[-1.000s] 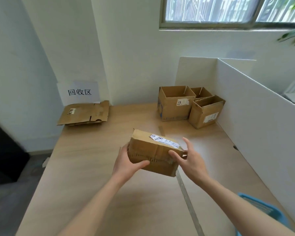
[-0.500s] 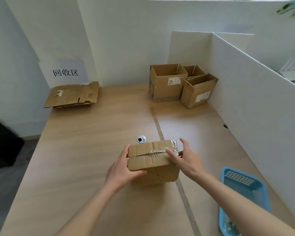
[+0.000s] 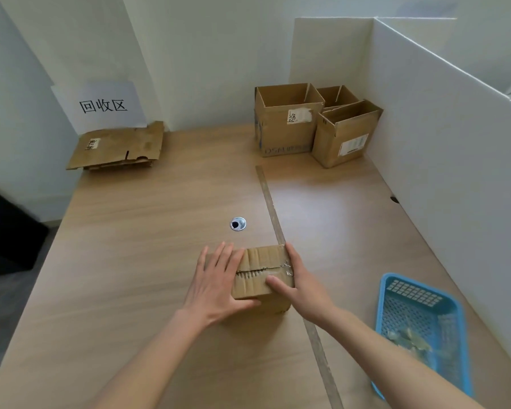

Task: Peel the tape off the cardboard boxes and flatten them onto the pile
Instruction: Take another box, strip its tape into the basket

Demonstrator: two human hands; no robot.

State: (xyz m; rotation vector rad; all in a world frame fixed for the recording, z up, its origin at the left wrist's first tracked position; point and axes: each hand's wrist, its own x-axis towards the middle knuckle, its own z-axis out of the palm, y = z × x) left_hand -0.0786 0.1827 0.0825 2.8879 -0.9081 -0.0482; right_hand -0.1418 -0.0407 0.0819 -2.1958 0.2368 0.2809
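The small box (image 3: 261,271) sits on the surface (image 3: 136,237), near the person. The left hand (image 3: 216,278) lies flat on its top with fingers straight and a little apart. The right hand (image 3: 300,278) holds the right end, thumb curled on top by the crinkly tape (image 3: 286,265). The box looks light and stiff; the loose tape end seems the best spot to grab. A sign (image 3: 102,106) above the flat pile (image 3: 118,146) reads "回收区". Labels on the open boxes (image 3: 313,125) are too small to read.
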